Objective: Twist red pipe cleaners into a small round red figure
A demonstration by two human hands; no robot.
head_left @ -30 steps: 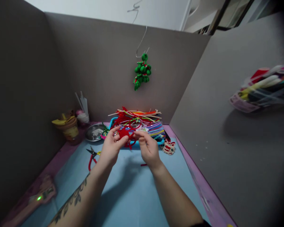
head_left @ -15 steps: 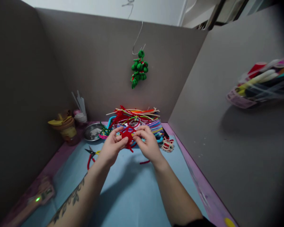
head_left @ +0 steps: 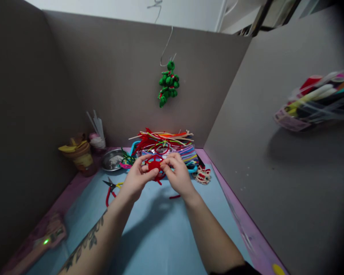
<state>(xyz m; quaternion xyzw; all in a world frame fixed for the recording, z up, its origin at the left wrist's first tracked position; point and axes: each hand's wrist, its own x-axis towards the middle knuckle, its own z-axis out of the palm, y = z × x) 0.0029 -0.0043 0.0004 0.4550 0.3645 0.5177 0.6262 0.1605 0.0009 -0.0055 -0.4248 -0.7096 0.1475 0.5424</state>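
Both hands meet above the light blue mat [head_left: 157, 229] and pinch a small red pipe-cleaner piece [head_left: 154, 165] between them. My left hand [head_left: 136, 179] grips its left side with thumb and fingers. My right hand [head_left: 177, 173] pinches its right side, fingers curled. Loose red ends hang below the piece. Just behind the hands a blue tray [head_left: 136, 145] holds a heap of colourful pipe cleaners [head_left: 166, 143].
Red-handled scissors [head_left: 110, 188] lie left of the hands. A metal dish [head_left: 112, 160], a yellow-lidded jar [head_left: 78, 152] and a small red-white figure [head_left: 203, 175] stand around the tray. A green ornament [head_left: 167, 83] hangs on the grey partition. A pink basket [head_left: 312, 105] hangs at right.
The hands drew closer together on the red piece and shifted slightly; the view tilted a little. The grip on the piece stays.
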